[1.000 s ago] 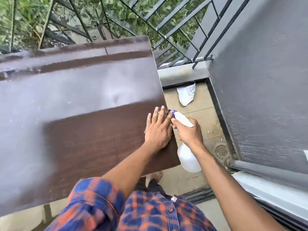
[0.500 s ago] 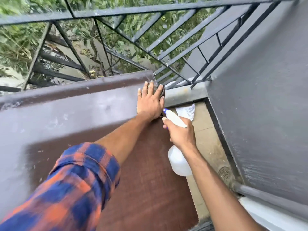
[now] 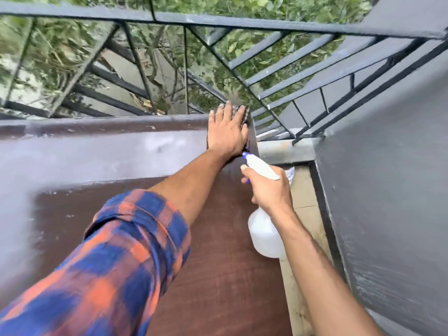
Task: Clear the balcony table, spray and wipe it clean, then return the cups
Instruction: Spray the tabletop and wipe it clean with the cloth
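Observation:
The brown wooden balcony table (image 3: 218, 275) fills the lower left; no cups are in view. My left hand (image 3: 226, 132) lies flat on a dark cloth (image 3: 243, 112) at the table's far right corner, fingertips past the far edge. Most of the cloth is hidden under the palm. My right hand (image 3: 269, 190) grips the neck of a white spray bottle (image 3: 265, 235) with a blue nozzle, held over the table's right edge, just behind the left wrist.
A grey metal railing (image 3: 218, 23) runs along the far side, with greenery beyond. A grey wall (image 3: 388, 190) closes the right side. A narrow strip of tiled floor (image 3: 303, 195) lies between table and wall, with a white cloth (image 3: 291, 172) partly hidden behind the bottle.
My left hand has slid the cloth along the right side from the near edge to the far corner. My right hand with the bottle followed it forward.

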`<state>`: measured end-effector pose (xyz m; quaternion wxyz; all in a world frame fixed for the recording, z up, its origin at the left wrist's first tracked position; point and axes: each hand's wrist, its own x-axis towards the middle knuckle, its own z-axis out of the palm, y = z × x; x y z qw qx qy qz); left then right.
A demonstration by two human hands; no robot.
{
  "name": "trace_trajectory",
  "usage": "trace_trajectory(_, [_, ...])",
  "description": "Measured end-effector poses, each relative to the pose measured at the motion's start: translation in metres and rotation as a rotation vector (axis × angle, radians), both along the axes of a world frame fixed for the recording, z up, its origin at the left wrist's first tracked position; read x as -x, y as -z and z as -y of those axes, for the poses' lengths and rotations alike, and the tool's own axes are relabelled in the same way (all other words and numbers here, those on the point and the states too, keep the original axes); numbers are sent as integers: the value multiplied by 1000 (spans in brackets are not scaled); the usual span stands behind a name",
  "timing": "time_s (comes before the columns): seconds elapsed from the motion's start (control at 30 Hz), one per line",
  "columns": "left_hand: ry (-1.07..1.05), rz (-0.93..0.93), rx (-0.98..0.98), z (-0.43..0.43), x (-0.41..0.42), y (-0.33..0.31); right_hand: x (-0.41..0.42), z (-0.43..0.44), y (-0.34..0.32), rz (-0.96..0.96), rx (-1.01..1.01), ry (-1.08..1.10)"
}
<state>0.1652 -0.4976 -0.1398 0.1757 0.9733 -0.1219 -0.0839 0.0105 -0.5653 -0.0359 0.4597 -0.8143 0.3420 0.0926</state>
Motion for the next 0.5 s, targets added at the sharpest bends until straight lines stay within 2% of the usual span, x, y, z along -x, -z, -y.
trace_trajectory(0.23, [-304,11,-30,-162,-8,-5,-1,-46,2,-24,-99,-76])
trace_trajectory(0.4, [-535,10,-65,-313,15,-5,-2,-89,0,-19,-167,-157])
trace_trajectory(0.5, [-661,-9,-57,-363,34,-3,1,-109,-2,-20,-200,-202])
